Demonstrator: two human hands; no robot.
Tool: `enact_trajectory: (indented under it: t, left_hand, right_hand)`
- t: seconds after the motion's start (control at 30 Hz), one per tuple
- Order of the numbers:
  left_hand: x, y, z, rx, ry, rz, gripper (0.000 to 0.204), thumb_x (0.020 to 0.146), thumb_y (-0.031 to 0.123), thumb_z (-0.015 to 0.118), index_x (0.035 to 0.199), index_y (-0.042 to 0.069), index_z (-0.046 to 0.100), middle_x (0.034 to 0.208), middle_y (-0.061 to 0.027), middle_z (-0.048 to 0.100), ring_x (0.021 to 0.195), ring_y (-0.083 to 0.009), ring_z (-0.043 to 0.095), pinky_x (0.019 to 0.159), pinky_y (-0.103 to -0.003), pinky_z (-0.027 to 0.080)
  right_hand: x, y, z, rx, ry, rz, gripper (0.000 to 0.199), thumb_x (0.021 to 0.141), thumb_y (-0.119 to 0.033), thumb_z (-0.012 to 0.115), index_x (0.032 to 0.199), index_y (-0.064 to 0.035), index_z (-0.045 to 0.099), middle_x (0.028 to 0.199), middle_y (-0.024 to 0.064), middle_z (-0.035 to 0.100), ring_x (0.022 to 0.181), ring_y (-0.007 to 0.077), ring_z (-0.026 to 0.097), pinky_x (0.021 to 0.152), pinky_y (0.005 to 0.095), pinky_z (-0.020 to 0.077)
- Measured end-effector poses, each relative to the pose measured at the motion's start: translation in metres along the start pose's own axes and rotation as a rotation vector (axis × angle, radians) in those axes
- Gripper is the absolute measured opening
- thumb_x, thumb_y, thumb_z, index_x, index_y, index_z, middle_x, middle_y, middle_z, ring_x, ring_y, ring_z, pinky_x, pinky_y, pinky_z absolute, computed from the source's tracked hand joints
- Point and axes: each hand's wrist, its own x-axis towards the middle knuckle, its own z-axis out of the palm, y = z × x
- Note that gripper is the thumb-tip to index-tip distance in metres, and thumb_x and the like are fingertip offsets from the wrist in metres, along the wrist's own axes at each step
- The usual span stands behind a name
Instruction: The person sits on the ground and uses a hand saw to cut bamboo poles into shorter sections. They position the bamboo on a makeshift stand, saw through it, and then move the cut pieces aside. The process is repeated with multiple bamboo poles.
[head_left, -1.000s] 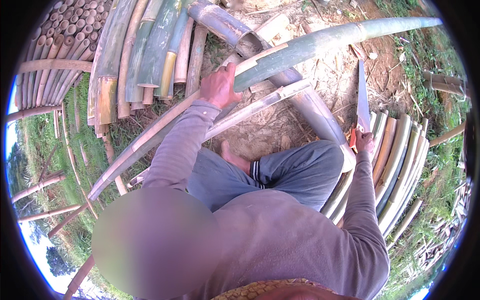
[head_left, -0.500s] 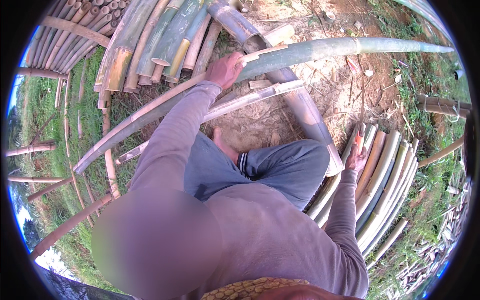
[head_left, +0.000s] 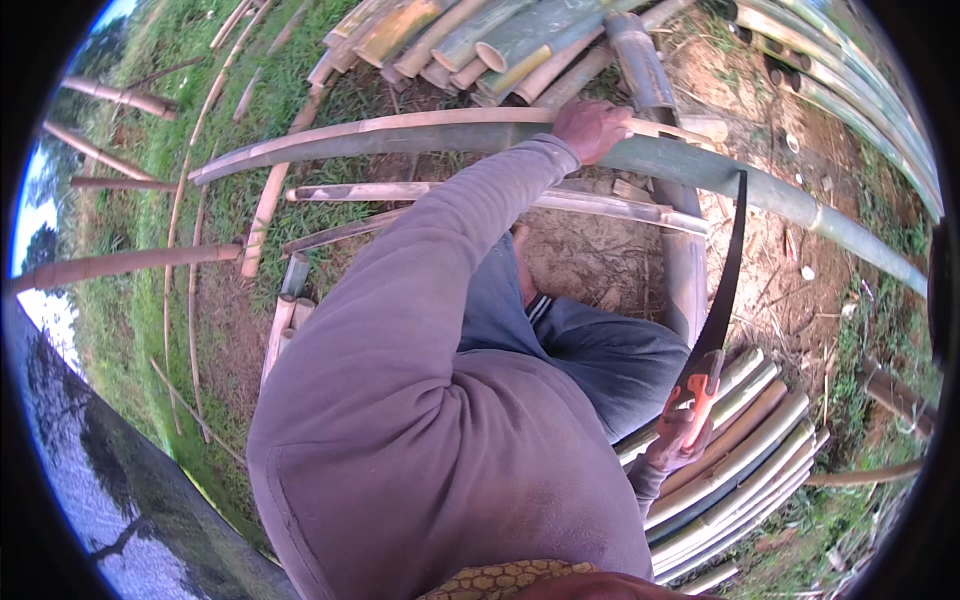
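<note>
Saw (head_left: 727, 285) now nearer bamboo (head_left: 690, 160), right hand (head_left: 680, 440) round handle (head_left: 705, 388), left hand (head_left: 592, 130) tight on bamboo

Saw (head_left: 726, 290) now nearer the bamboo pole (head_left: 690, 161)

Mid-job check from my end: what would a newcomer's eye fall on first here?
First, the long green pole sweeping across the upper part of the view, with the left hand gripping it near the middle. Next, at right, the orange-handled saw in the right hand, its tip pointing up toward the pole. Then the shorter poles side by side at lower right.
</note>
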Motion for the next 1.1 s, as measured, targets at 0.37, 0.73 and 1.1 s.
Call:
enact_trajectory:
  t: [0.37, 0.73, 1.1]
  left_hand:
    - [-0.011, -0.019, -0.019, 0.024, -0.134, 0.085, 0.034, 0.104, 0.048, 0.059, 0.118, 0.020, 0.071, 0.100, -0.0118, 0.072, 0.098, -0.0364, 0.071, 0.087, -0.053, 0.055]
    - [0.001, 0.030, -0.031, 0.028, 0.019, 0.122, 0.029, 0.099, 0.046, 0.067, 0.104, 0.018, 0.071, 0.087, -0.0086, 0.071, 0.091, -0.0338, 0.073, 0.081, -0.051, 0.056]
    - [0.012, 0.014, -0.017, 0.084, 0.016, 0.160, 0.030, 0.099, 0.045, 0.066, 0.116, 0.021, 0.069, 0.096, -0.0084, 0.071, 0.091, -0.0336, 0.074, 0.079, -0.050, 0.058]
  right_hand:
    - [0.055, 0.045, -0.023, -0.131, -0.111, -0.028, 0.044, 0.099, -0.034, 0.071, 0.122, 0.0021, 0.059, 0.105, 0.0124, 0.064, 0.084, 0.0194, 0.062, 0.078, 0.0378, 0.0594]
    - [0.069, 0.052, -0.027, -0.202, -0.121, -0.042, 0.052, 0.103, -0.039, 0.067, 0.137, -0.0022, 0.053, 0.115, 0.0093, 0.060, 0.080, 0.0156, 0.054, 0.072, 0.0330, 0.0524]
    - [0.088, 0.077, -0.065, -0.385, -0.090, -0.117, 0.067, 0.100, -0.039, 0.074, 0.152, -0.0065, 0.046, 0.121, 0.0079, 0.056, 0.062, 0.0102, 0.044, 0.057, 0.0246, 0.0455]
